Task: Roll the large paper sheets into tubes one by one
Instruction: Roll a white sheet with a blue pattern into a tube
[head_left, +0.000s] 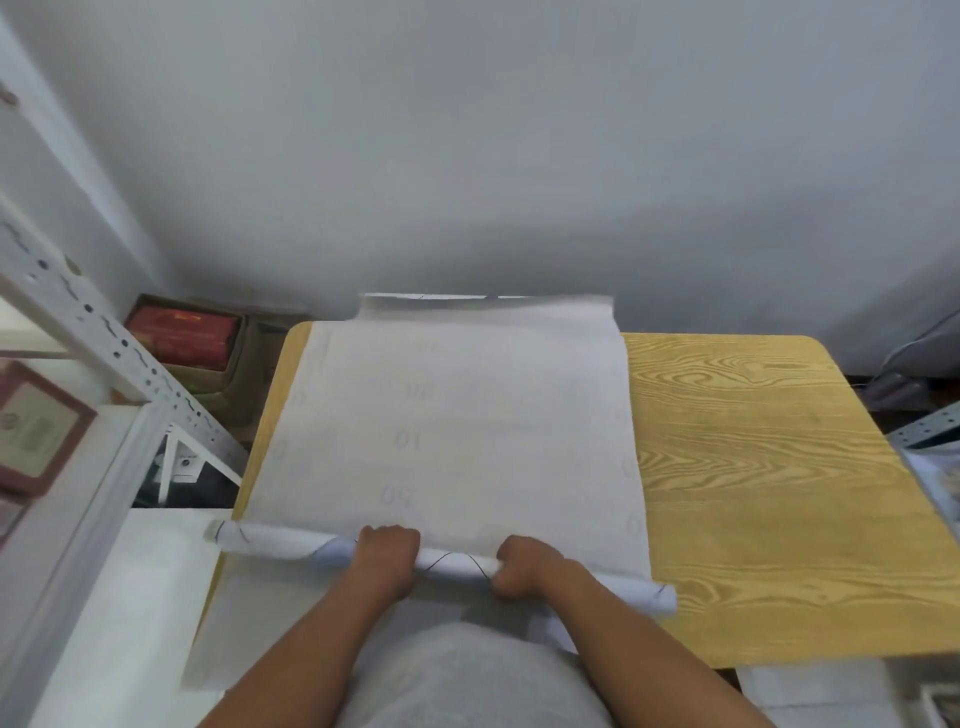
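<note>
Head view looks down on a wooden table (753, 467) whose left half carries a large paper sheet (452, 415), flat and reaching away to the far edge, where its end curls up. Its near end is wound into a tube (280, 543) lying left-to-right. Left hand (387, 558) and right hand (522, 569) both grip it mid-length; open sheet lies ahead.

Wood-grain table (769, 493); paper sheet (457, 426) flat on it
</note>
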